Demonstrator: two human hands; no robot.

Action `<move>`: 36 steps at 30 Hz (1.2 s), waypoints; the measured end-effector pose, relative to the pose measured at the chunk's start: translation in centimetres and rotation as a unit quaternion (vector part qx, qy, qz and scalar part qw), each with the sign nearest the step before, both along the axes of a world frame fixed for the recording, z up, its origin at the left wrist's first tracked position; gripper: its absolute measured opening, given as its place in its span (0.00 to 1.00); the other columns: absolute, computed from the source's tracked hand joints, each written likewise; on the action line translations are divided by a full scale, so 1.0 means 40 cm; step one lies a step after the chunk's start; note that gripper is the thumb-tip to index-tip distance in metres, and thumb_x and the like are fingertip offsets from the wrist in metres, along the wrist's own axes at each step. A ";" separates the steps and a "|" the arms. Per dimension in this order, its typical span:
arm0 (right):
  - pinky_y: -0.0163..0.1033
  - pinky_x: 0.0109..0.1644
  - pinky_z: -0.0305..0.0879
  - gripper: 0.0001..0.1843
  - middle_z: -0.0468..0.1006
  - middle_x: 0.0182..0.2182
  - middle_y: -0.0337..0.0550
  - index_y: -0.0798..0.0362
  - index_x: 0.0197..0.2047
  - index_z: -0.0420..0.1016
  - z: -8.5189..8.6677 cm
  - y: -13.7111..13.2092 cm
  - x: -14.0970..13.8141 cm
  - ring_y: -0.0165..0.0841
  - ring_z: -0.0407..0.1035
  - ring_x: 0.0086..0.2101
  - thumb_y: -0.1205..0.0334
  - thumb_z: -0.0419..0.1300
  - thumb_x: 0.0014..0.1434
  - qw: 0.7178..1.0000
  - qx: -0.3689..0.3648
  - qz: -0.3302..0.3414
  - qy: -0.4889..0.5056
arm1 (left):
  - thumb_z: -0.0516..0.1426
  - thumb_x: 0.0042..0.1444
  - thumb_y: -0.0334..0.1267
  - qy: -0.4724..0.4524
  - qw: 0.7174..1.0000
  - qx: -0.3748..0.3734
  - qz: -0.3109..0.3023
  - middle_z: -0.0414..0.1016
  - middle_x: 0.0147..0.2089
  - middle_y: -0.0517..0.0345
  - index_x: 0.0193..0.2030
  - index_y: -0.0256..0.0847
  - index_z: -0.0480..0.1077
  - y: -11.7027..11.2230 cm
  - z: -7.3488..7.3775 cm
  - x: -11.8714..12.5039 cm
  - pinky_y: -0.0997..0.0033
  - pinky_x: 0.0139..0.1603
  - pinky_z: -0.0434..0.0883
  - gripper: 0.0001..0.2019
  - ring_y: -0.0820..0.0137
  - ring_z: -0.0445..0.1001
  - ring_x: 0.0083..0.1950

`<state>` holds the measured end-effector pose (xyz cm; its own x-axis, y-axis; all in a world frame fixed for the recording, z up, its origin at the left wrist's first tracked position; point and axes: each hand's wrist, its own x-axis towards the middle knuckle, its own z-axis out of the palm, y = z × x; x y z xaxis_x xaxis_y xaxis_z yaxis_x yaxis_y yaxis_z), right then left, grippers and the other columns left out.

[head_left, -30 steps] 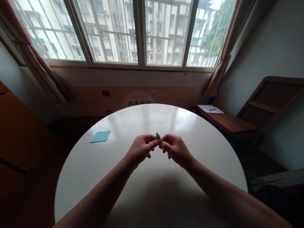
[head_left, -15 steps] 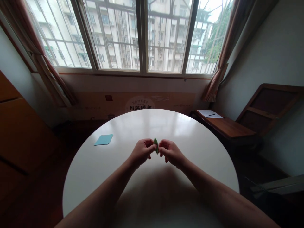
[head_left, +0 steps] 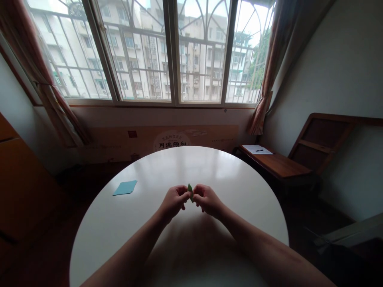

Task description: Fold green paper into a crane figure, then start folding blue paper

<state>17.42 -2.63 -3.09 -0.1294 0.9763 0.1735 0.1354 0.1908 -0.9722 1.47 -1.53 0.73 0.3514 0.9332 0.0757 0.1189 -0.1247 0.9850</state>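
Observation:
A small piece of folded green paper (head_left: 190, 192) is held up over the white table, its pointed tip upward. My left hand (head_left: 176, 200) pinches it from the left between thumb and fingers. From the other side my right hand (head_left: 206, 198) has its thumb and fingertips closed on the paper's right edge. Fingers cover much of the paper, so its full shape is hidden. To the left of my hands lies a flat stack of light blue paper squares (head_left: 125, 187).
The round white table (head_left: 113, 235) spreads under both arms. A wooden chair or bench (head_left: 281, 164) at the right bears a white sheet (head_left: 254, 149) with a dark pen on it. Behind the table stands a printed box (head_left: 209, 137) below the window.
The view has tilted up and turned slightly right, so table and hands appear lower and further left. Both hands stay on the green paper, the right one slightly closer in.

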 end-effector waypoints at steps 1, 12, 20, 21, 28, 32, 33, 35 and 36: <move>0.27 0.17 0.56 0.00 0.70 0.20 0.35 0.54 0.29 0.69 0.002 -0.001 0.000 0.25 0.62 0.18 0.67 0.58 0.50 1.000 0.004 0.001 0.001 | 0.62 0.45 0.43 -0.001 1.000 -0.002 0.002 0.70 0.23 0.59 0.28 0.34 0.74 -0.001 0.000 0.001 0.76 0.20 0.65 0.12 0.74 0.66 0.23; 0.29 0.16 0.59 0.10 0.75 0.27 0.39 0.54 0.35 0.72 0.000 0.002 -0.001 0.28 0.67 0.22 0.55 0.59 0.57 0.998 -0.002 0.043 0.038 | 0.61 0.44 0.43 -0.016 0.999 -0.032 0.019 0.70 0.24 0.59 0.29 0.36 0.73 0.014 -0.004 -0.011 0.77 0.20 0.63 0.12 0.73 0.64 0.26; 0.27 0.15 0.59 0.10 0.75 0.28 0.41 0.55 0.35 0.72 0.020 -0.001 0.007 0.29 0.68 0.24 0.57 0.60 0.53 0.998 -0.026 0.019 0.062 | 0.61 0.42 0.45 0.020 0.998 -0.054 0.005 0.67 0.23 0.60 0.27 0.35 0.73 0.014 -0.005 -0.009 0.77 0.19 0.63 0.13 0.73 0.64 0.25; 0.27 0.15 0.59 0.10 0.75 0.27 0.41 0.55 0.34 0.72 0.023 -0.003 0.007 0.29 0.68 0.24 0.57 0.60 0.53 0.997 -0.028 0.018 0.065 | 0.61 0.42 0.45 0.025 0.998 -0.055 0.002 0.67 0.23 0.59 0.26 0.35 0.72 0.013 -0.006 -0.009 0.77 0.19 0.63 0.13 0.73 0.64 0.25; 0.27 0.14 0.57 0.09 0.75 0.25 0.39 0.55 0.33 0.73 0.029 -0.009 0.007 0.28 0.66 0.22 0.59 0.60 0.50 0.996 -0.033 0.023 0.076 | 0.61 0.42 0.42 0.050 0.998 -0.042 -0.015 0.66 0.21 0.62 0.24 0.36 0.71 0.014 -0.015 -0.008 0.77 0.18 0.63 0.09 0.74 0.64 0.23; 0.28 0.13 0.56 0.06 0.72 0.21 0.37 0.55 0.30 0.73 0.025 -0.009 0.006 0.28 0.65 0.20 0.61 0.60 0.48 0.997 -0.036 0.012 0.073 | 0.61 0.42 0.41 0.063 0.998 -0.023 -0.016 0.67 0.21 0.62 0.23 0.36 0.70 0.012 -0.020 -0.005 0.77 0.17 0.64 0.10 0.75 0.65 0.21; 0.28 0.13 0.56 0.05 0.71 0.20 0.36 0.55 0.29 0.73 0.025 -0.009 0.006 0.28 0.64 0.19 0.62 0.60 0.48 0.997 -0.037 0.007 0.073 | 0.61 0.43 0.41 0.066 0.998 -0.017 -0.015 0.68 0.21 0.61 0.23 0.36 0.70 0.011 -0.021 -0.005 0.77 0.17 0.64 0.10 0.74 0.65 0.21; 0.28 0.14 0.55 0.04 0.70 0.18 0.35 0.54 0.28 0.73 0.026 -0.009 0.007 0.27 0.62 0.18 0.63 0.59 0.47 0.996 -0.043 0.000 0.078 | 0.62 0.43 0.41 0.069 0.998 -0.005 -0.012 0.69 0.22 0.60 0.23 0.36 0.72 0.010 -0.023 -0.004 0.77 0.17 0.64 0.10 0.74 0.66 0.22; 0.28 0.14 0.55 0.04 0.70 0.18 0.35 0.54 0.28 0.73 0.028 -0.009 0.008 0.27 0.61 0.18 0.63 0.59 0.47 0.996 -0.046 -0.001 0.082 | 0.62 0.44 0.41 0.069 0.998 0.001 -0.010 0.70 0.22 0.60 0.24 0.35 0.73 0.009 -0.023 -0.004 0.77 0.17 0.65 0.10 0.74 0.66 0.22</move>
<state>17.73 -2.99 -1.98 -0.1037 0.9894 0.1015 -0.0270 0.0992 -0.9947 1.33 -1.16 -0.20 0.3777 0.9256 0.0266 0.2514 -0.1302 0.9591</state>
